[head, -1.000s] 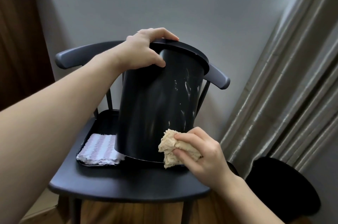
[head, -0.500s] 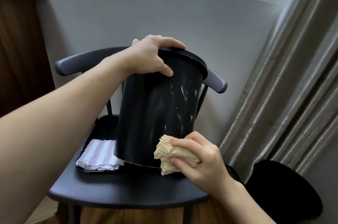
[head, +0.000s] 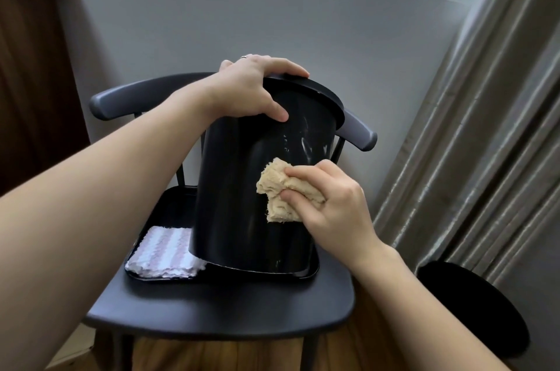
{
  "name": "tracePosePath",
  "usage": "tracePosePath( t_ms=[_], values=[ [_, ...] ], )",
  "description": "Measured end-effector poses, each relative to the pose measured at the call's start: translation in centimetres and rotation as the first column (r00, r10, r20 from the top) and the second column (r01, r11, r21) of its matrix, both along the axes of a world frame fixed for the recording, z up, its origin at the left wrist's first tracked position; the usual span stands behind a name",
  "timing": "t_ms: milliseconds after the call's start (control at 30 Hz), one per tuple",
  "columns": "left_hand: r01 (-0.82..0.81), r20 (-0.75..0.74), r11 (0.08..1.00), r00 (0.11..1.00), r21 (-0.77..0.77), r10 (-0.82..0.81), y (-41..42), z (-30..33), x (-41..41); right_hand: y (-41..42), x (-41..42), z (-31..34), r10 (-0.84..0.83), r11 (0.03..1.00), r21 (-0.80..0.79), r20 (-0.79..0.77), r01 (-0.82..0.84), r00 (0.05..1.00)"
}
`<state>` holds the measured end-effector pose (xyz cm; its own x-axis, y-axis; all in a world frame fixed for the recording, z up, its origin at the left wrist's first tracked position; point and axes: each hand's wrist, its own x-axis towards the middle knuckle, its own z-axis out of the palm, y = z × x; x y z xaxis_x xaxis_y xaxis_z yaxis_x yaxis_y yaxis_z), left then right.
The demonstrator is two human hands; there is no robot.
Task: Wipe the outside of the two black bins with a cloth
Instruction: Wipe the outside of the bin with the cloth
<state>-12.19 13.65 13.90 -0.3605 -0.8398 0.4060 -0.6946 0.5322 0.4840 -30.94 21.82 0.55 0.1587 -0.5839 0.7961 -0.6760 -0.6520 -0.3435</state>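
A black bin point(head: 236, 188) stands tilted in a black tray point(head: 313, 267) on a dark chair. White smears mark its upper wall. My left hand point(head: 251, 88) grips the bin's rim, thumb on the outer wall and fingers over the top. My right hand point(head: 330, 204) holds a crumpled beige cloth point(head: 281, 191) and presses it against the bin's side at mid height. A second black bin point(head: 472, 313) sits on the floor at the lower right, partly behind my right forearm.
A folded pink-and-white striped cloth point(head: 165, 252) lies in the tray's left part. The chair point(head: 212, 310) stands against a grey wall, with its curved backrest point(head: 121, 97) behind the bin. Grey curtains point(head: 485, 143) hang at the right. A brown wooden door point(head: 30, 82) is at the left.
My right hand has carried the beige cloth up the bin's wall, from near the bottom edge to mid height. My left hand keeps its grip on the rim.
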Motion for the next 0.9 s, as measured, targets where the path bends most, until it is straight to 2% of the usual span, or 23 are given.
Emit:
tracePosePath(
  t_ms=[67, 200, 267, 467, 667, 767, 900],
  values=[
    [-0.003, -0.014, 1.0, 1.0, 0.017, 0.003, -0.2, -0.1, 0.3, 0.8, -0.2, -0.9, 0.027, 1.0, -0.013, -0.055, -0.027, 0.998],
    [0.021, -0.037, 0.999, 0.999, 0.045, -0.019, -0.3, -0.2, 0.9, 2.8, -0.8, -3.4, 0.203, 0.979, 0.061, -0.259, -0.194, 0.944],
    [0.031, -0.039, 0.998, 0.999, 0.047, -0.03, -0.4, -0.1, 1.1, 2.5, -0.9, -2.6, 0.184, 0.983, 0.054, -0.321, -0.176, 0.929],
    [0.042, -0.001, 0.998, 0.999, 0.05, -0.042, -0.5, 0.0, 1.1, -1.0, 0.2, 2.7, -0.06, 0.998, -0.007, -0.133, 0.059, 0.989],
    [0.071, 0.01, 0.996, 0.997, 0.056, -0.071, -0.7, 0.0, 1.6, 0.6, -0.2, 1.0, 0.074, 0.997, 0.039, -0.262, -0.066, 0.962],
    [0.044, 0.023, 0.999, 0.999, 0.016, -0.045, -0.3, -0.1, 1.4, -0.5, -0.2, 2.7, 0.0, 1.0, -0.005, -0.246, -0.001, 0.969],
    [0.07, 0.047, 0.998, 0.996, 0.001, -0.069, 0.0, 0.1, 1.0, -2.9, 0.3, 6.2, -0.128, 0.991, -0.054, -0.119, 0.122, 0.985]
  ],
)
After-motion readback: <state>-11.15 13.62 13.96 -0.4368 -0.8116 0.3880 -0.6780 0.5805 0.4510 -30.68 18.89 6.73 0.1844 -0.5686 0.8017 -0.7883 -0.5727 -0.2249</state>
